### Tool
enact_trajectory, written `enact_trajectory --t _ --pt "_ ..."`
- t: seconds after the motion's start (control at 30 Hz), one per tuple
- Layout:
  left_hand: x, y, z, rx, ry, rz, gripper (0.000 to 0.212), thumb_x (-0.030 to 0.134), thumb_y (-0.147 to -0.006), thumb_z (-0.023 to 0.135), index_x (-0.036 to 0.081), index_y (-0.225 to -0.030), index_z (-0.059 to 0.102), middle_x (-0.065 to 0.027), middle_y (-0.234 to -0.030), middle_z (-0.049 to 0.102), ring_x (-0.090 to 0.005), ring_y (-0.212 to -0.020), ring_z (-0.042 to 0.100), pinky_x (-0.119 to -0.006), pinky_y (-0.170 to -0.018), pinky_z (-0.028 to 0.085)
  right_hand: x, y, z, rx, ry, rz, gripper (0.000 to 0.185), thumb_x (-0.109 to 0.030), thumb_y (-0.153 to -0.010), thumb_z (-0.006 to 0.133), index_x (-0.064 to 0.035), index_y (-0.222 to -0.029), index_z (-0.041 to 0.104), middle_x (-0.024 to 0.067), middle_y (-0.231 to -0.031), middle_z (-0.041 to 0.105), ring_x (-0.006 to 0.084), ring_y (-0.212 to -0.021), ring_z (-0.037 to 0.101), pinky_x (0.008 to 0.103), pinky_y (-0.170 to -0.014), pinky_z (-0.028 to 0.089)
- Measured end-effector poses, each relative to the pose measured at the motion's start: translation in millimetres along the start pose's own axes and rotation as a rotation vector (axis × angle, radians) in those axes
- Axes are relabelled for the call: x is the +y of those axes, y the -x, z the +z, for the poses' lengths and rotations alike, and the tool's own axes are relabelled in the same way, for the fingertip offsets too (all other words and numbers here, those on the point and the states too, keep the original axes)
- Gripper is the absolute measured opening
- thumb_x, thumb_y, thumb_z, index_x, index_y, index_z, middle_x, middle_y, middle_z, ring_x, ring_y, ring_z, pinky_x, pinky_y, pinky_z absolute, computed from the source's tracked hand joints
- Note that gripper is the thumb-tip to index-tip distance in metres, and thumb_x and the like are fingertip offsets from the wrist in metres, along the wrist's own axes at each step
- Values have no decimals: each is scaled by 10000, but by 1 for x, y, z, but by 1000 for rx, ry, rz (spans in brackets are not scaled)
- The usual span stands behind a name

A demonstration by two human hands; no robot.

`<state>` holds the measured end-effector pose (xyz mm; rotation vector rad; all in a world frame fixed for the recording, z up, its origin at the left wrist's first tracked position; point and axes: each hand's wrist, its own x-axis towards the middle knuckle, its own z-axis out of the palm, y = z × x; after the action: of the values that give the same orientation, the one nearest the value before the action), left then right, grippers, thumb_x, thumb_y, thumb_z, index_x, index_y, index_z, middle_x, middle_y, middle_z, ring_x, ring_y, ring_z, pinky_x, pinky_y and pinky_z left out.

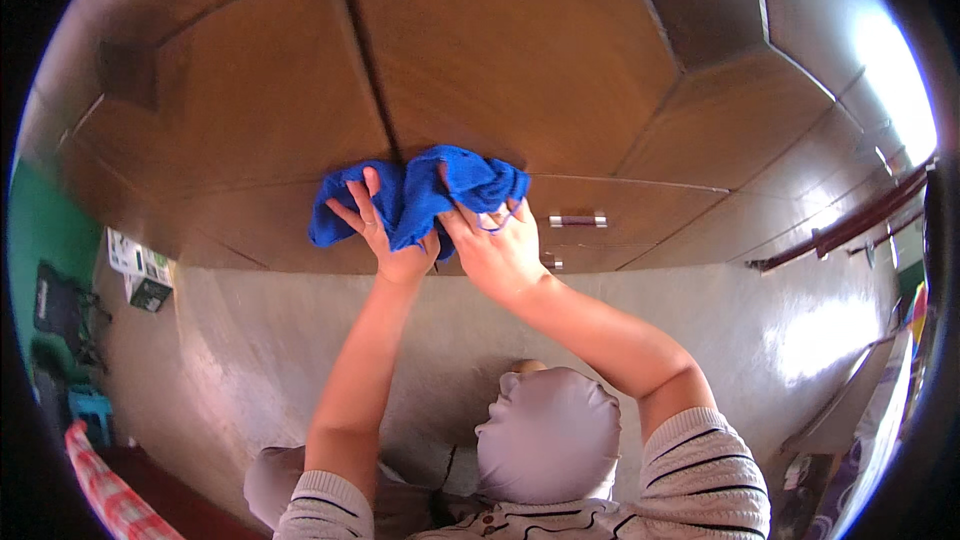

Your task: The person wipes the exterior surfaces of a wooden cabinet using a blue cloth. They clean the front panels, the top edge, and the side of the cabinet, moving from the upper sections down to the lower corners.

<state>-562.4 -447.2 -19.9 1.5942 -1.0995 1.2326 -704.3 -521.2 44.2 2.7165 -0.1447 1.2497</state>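
Note:
A bunched blue cloth lies against the brown wooden cabinet front, across the lower end of the dark gap between two door panels. My left hand is at the cloth's left part, with some fingers spread over it and folds of cloth around the palm. Whether it grips the cloth is hard to tell. My right hand holds the cloth's right part, its fingers partly hidden in the folds. A thin blue loop hangs over the right fingers. A drawer handle is just right of my right hand.
Below the cabinet is a grey, shiny floor. Printed boxes stand at the left, near a blue stool. A red and white checked cloth is at the lower left. A dark red wooden rail juts in at the right.

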Motion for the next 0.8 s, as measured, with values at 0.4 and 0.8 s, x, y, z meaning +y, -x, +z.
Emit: enact_trajectory --t 0.4,0.8 --pt "161 -100 41 -644 469 555 266 115 -882 588 93 -1138 656 36 -1452 499 -212 -1335 431 -407 -1091 307 108 96 -39 446 8 597 233 -110 -815 596 -48 -1038 585 159 -1010 541 390 -982 485 498 -891 352" --pt "235 -102 86 -868 888 402 433 40 -961 452 -1 -1392 434 -73 -1484 440 -184 -1363 417 -291 -1103 357 132 149 -27 806 -426 1026 486 50 -877 419 37 -1363 446 239 -1460 369 408 -1357 334 454 -1139 223"
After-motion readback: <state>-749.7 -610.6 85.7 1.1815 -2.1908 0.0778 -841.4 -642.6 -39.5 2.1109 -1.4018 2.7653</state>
